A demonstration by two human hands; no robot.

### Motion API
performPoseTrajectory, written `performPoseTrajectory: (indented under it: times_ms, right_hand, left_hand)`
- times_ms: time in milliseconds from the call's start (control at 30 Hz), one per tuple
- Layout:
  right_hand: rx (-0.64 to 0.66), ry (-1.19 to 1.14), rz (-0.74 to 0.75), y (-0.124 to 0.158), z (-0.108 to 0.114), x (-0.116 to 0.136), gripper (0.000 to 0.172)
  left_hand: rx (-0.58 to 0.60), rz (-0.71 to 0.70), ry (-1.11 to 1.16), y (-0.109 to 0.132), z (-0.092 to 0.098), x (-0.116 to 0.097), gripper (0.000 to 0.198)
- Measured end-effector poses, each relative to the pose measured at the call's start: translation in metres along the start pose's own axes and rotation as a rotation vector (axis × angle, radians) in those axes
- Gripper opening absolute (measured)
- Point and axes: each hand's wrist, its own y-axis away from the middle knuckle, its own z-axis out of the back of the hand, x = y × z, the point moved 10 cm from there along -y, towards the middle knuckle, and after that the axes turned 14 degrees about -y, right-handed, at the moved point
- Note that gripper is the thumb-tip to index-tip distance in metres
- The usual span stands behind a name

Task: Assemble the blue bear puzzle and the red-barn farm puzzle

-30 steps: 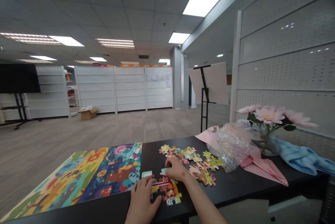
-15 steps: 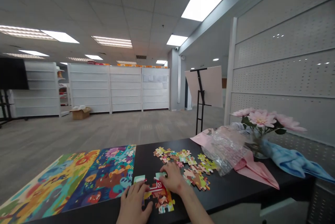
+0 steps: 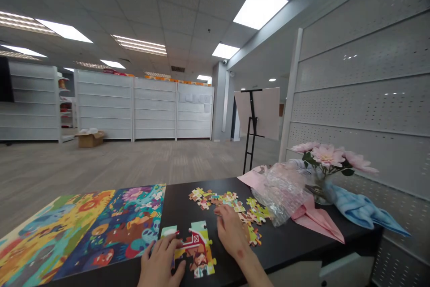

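Note:
My left hand [image 3: 161, 258] rests with fingers spread on the left side of a partly joined jigsaw puzzle [image 3: 201, 251]. The joined pieces show a red barn and a figure; part of them is hidden under my fingers. My right hand [image 3: 231, 231] is just right of the joined section, over the black tabletop. Its fingers are bent loosely and apart, and no piece shows in them. Several loose puzzle pieces [image 3: 228, 198] lie just beyond its fingertips, and others [image 3: 257, 211] are to its right, partly covered by the hand.
Two colourful picture sheets [image 3: 134, 224] cover the left of the black table [image 3: 181, 193]. Crumpled clear plastic [image 3: 282, 193] and pink cloth [image 3: 319, 220] lie at the right, beside a glass vase [image 3: 320, 190] of pink flowers and a blue cloth [image 3: 359, 206]. An easel [image 3: 250, 134] stands behind.
My right hand has come away from the top of the joined puzzle, moving right and up toward the loose pieces. My left hand stays on the puzzle. The view has shifted slightly.

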Motion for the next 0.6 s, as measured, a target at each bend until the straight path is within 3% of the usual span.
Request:
performPoseTrajectory:
  times_ms: [67, 133, 233, 333, 467, 533, 600]
  right_hand:
    - [-0.074, 0.075, -0.043, 0.013, 0.033, -0.026, 0.039]
    - [-0.063, 0.122, -0.11, 0.029, 0.056, -0.06, 0.035]
    - [-0.039, 0.093, -0.2, 0.049, 0.079, -0.104, 0.031]
    - [-0.062, 0.081, -0.232, 0.053, 0.092, -0.123, 0.034]
    - [-0.135, 0.209, -0.129, 0.043, 0.092, -0.098, 0.034]
    - [-0.079, 0.264, -0.05, 0.04, 0.074, -0.07, 0.034]
    - [0.073, 0.282, 0.004, 0.042, 0.041, -0.043, 0.031]
  left_hand:
    - [-0.023, 0.019, -0.002, 0.001, 0.003, 0.001, 0.036]
    - [-0.06, 0.038, -0.006, 0.002, 0.006, 0.001, 0.036]
    - [-0.107, 0.041, -0.01, 0.003, 0.009, 0.001, 0.036]
    - [-0.124, 0.041, -0.009, 0.004, 0.009, 0.0, 0.036]
    - [-0.115, 0.043, -0.022, 0.003, 0.01, 0.0, 0.037]
    - [-0.105, 0.039, -0.027, 0.002, 0.008, 0.001, 0.037]
    - [-0.088, 0.032, -0.026, -0.001, 0.005, 0.002, 0.037]
